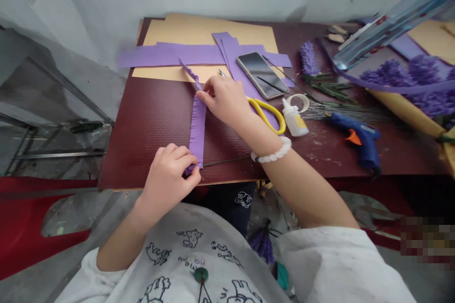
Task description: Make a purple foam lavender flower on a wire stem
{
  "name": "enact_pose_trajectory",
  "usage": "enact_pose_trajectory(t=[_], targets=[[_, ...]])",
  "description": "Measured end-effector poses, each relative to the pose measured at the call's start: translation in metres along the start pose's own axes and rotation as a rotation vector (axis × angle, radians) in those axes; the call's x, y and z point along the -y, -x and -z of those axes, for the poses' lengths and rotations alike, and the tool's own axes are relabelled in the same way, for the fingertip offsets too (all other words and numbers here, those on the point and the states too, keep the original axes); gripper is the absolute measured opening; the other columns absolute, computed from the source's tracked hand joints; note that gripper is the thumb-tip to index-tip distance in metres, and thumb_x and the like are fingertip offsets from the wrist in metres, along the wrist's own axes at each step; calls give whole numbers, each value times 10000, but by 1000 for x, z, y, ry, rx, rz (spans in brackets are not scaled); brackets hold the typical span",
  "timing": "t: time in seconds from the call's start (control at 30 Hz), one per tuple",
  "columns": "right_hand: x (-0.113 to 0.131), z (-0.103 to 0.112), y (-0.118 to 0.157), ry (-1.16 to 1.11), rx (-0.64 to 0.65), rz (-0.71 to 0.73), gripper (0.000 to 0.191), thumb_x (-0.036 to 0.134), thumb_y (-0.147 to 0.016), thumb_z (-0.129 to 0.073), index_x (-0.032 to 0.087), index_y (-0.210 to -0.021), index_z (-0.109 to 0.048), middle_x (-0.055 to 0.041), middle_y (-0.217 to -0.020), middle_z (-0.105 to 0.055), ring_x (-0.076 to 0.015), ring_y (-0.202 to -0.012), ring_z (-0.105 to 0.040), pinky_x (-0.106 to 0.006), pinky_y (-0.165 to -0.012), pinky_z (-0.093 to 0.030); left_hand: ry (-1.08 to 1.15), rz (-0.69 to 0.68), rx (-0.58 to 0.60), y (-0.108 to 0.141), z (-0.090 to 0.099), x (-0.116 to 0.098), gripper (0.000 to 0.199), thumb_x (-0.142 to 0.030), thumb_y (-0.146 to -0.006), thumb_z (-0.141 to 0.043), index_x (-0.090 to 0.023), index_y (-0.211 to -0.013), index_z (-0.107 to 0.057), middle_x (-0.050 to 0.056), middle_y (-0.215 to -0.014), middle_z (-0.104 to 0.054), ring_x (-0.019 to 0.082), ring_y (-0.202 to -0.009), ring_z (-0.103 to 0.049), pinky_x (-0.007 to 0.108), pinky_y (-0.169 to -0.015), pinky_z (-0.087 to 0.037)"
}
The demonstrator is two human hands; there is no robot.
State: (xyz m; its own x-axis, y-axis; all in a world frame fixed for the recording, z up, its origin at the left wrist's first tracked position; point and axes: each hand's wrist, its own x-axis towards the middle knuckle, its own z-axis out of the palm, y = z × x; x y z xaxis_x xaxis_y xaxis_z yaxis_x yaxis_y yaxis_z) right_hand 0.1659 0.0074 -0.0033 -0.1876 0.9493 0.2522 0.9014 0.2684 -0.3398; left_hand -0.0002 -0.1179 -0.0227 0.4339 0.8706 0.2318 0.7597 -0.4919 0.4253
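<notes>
A purple paper strip [197, 128] with a fringed edge lies lengthwise on the table in front of me. My left hand [173, 166] pinches its near end, where the paper is rolled around a thin dark stem [227, 161] that runs off to the right. Further up the strip, my right hand [222, 97] has thumb and fingers closed on its edge. Beyond those fingertips the strip's far end [188, 70] twists upward. Yellow-handled scissors [266, 114] lie right of my right hand, partly hidden by it.
A phone [262, 75], a glue bottle [295, 118], a tape roll [298, 102] and a blue glue gun [359, 139] lie to the right. Purple strips [185, 54] rest on tan sheets [156, 33] at the back. A purple paper flower [309, 59] and a bouquet [419, 80] are further right.
</notes>
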Motion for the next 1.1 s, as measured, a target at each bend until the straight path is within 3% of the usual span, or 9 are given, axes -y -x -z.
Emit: enact_pose_trajectory(t=[0.1, 0.2, 0.3, 0.43, 0.53, 0.73, 0.9, 1.1], targets=[[6, 11, 30, -122, -34, 159, 144, 246, -900, -495, 167, -961, -598, -91, -943, -648, -230, -902, -557, -361, -811, -364, -13, 64, 21, 0, 2, -3, 141, -173, -826, -536, -195, -758, -659, 19, -790, -662, 188, -802, -516, 360, -747, -394], [10, 20, 70, -203, 60, 332, 112, 224, -902, -499, 190, -889, -604, -51, -867, -644, -203, -858, -559, -339, -786, -367, -24, 88, 40, 0, 3, -4, 135, -189, -824, -540, -198, -759, -657, 22, -790, -651, 194, -809, -512, 362, -745, -386], [4, 23, 93, -168, 90, 308, 126, 210, -905, -494, 195, -859, -610, -45, -827, -653, -203, -819, -569, -347, -781, -374, -14, 88, 38, -1, 3, -3, 123, -191, -817, -544, -199, -757, -651, 19, -800, -651, 192, -810, -510, 361, -742, -382], [-20, 19, 78, -15, -10, 146, 153, 152, -868, -489, 158, -941, -623, -104, -918, -653, -250, -879, -571, -373, -807, -397, 5, 87, 31, -2, 3, -1, 121, -190, -814, -548, -201, -750, -651, 11, -800, -655, 185, -801, -504, 359, -745, -379], [-35, 12, 50, 104, -9, 133, 228, 177, -828, -554, 126, -1038, -625, -156, -1052, -624, -311, -1009, -530, -415, -839, -399, 9, 94, 28, -2, 3, -1, 120, -193, -813, -551, -201, -745, -650, 9, -802, -659, 186, -802, -503, 359, -745, -374], [-40, 4, 17, 264, 57, 173, 163, 205, -853, -515, 131, -877, -659, -154, -971, -651, -333, -1022, -518, -464, -853, -374, 20, 99, 16, 0, 2, -1, 113, -187, -811, -551, -201, -750, -646, 9, -811, -666, 186, -807, -505, 359, -750, -369], [-57, 27, 18, 323, -72, 0, 202, 225, -866, -483, 136, -883, -663, -152, -936, -653, -324, -1002, -518, -492, -850, -350, 40, 103, 15, 0, 1, 0, 117, -188, -814, -550, -198, -755, -651, 7, -813, -663, 185, -809, -505, 357, -751, -361], [-79, 43, 36, 354, -34, -108, 177, 256, -806, -534, 158, -758, -674, -119, -838, -662, -298, -914, -543, -461, -798, -369, 42, 97, 19, 0, 1, 1, 116, -186, -815, -548, -195, -751, -645, 3, -810, -659, 183, -813, -503, 353, -756, -351]])
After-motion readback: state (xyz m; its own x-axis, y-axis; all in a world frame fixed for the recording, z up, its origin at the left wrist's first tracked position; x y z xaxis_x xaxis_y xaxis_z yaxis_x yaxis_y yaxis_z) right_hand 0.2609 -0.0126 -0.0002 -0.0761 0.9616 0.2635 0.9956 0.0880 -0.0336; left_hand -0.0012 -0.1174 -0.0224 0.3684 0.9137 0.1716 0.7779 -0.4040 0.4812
